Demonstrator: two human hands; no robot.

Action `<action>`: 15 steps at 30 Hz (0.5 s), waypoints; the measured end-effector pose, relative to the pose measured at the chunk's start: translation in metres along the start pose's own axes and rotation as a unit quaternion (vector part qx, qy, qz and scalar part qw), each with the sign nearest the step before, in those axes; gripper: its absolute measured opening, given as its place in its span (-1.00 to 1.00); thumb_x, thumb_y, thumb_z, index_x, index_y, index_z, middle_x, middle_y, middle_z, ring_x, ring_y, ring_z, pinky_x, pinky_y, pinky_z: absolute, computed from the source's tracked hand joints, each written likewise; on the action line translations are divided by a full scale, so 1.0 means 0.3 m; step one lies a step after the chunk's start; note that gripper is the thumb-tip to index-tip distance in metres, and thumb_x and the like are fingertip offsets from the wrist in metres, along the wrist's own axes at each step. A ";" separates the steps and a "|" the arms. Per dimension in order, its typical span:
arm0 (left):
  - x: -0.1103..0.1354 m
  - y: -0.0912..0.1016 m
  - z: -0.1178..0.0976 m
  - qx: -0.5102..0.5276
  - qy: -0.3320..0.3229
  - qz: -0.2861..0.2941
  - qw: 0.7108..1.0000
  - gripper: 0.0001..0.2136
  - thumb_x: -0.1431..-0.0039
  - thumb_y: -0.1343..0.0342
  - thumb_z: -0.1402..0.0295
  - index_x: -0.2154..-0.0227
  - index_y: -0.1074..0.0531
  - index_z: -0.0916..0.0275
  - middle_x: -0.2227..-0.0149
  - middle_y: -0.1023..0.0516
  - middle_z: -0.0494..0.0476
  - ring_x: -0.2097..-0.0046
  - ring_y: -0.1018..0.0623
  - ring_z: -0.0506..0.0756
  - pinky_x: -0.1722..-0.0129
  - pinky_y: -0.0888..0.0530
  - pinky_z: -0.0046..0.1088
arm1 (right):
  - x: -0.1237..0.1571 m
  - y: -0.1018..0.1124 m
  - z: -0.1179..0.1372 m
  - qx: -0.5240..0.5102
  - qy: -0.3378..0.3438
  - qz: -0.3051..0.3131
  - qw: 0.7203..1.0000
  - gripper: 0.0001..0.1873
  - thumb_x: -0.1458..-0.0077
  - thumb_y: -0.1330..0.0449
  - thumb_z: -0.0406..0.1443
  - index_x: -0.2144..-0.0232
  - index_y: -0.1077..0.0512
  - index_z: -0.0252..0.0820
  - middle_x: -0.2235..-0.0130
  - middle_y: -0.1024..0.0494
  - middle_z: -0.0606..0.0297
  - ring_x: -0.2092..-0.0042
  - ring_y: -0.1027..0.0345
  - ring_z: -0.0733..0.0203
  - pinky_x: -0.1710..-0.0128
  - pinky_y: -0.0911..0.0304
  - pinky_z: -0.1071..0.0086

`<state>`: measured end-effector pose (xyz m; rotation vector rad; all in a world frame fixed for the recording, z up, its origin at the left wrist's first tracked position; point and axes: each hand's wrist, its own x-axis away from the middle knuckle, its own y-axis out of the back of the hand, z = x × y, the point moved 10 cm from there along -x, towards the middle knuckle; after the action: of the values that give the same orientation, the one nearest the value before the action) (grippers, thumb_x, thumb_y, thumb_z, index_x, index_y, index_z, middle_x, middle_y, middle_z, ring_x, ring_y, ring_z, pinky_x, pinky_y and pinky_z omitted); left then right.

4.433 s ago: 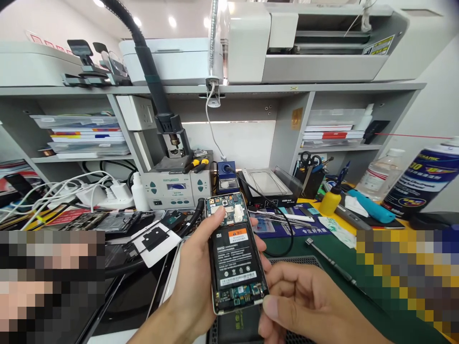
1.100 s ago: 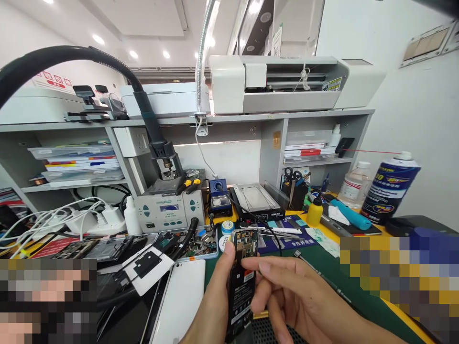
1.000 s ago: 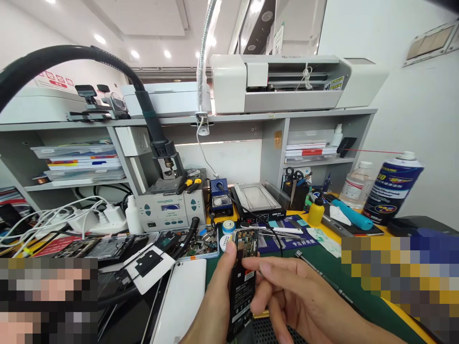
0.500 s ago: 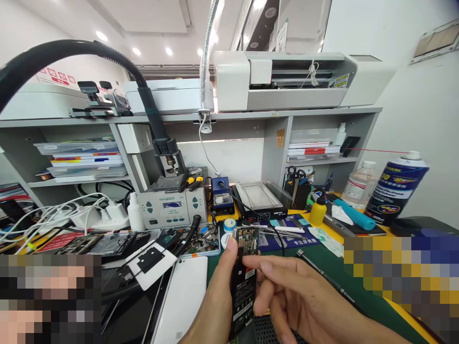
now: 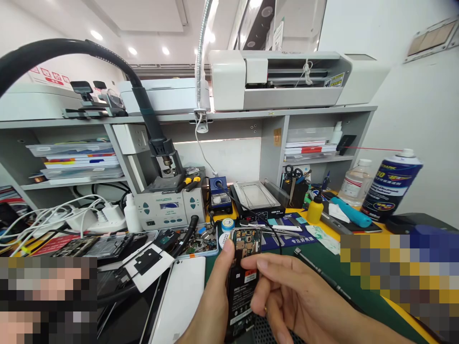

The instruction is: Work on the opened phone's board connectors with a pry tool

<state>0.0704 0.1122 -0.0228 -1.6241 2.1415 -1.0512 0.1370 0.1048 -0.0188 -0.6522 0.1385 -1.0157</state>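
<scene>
My left hand [image 5: 210, 298] is wrapped round an opened smartphone [image 5: 241, 291], thumb along its left edge. The phone stands tilted, its back cover off. Its bare circuit board shows at the top and a black battery with a small orange-and-white label below. My right hand [image 5: 294, 291] is at the phone's right side, the index fingertip touching it just under the board. Thumb and index lie together and the other fingers are curled. A tiny yellowish spot shows by the curled fingers; what it belongs to is hidden.
A white phone back panel [image 5: 182, 296] lies left of my hands. Behind are a tray of small parts [image 5: 201, 241], a grey rework station [image 5: 167, 210], and a black-framed hot plate [image 5: 256, 198]. At right stand a yellow bottle [image 5: 315, 210] and a spray can [image 5: 390, 186].
The view has shifted slightly. The phone has turned a little more toward me, showing more of its board and battery. My right index finger stays at the same spot on it.
</scene>
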 end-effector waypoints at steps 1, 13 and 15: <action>0.001 0.000 0.001 0.002 0.002 0.000 1.000 -0.47 -0.32 -0.07 0.03 -0.15 -0.46 0.34 0.10 -0.69 0.32 -0.01 -0.64 0.35 -0.09 -0.52 -0.06 | 0.000 -0.002 0.002 0.003 0.002 0.001 1.000 -0.65 -0.36 -0.14 -0.20 -0.03 -0.52 -0.34 0.43 -0.70 0.16 0.69 -0.47 0.33 0.71 -0.31 0.57; 0.031 0.044 -0.029 -0.005 -0.041 -0.042 0.998 -0.45 -0.30 -0.11 0.02 -0.17 -0.47 0.34 0.03 -0.68 0.31 -0.10 -0.60 0.36 -0.22 -0.41 -0.04 | 0.052 -0.032 0.018 0.041 0.005 0.008 0.999 -0.54 -0.23 -0.25 -0.05 -0.01 -0.57 -0.27 0.28 -0.74 0.00 0.57 -0.44 0.41 0.50 -0.25 0.56; 0.035 0.063 -0.035 -0.015 -0.054 -0.058 0.997 -0.48 -0.30 -0.12 0.04 -0.17 -0.48 0.31 0.04 -0.68 0.27 -0.09 -0.61 0.33 -0.23 -0.42 -0.07 | 0.060 -0.033 0.018 0.025 -0.008 0.013 1.000 -0.56 -0.20 -0.26 -0.08 -0.01 -0.57 -0.25 0.25 -0.74 -0.02 0.54 -0.43 0.42 0.47 -0.21 0.57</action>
<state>0.0469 0.1089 -0.0260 -1.7967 2.0242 -0.9431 0.1417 0.0889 -0.0055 -0.6110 0.1073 -0.9865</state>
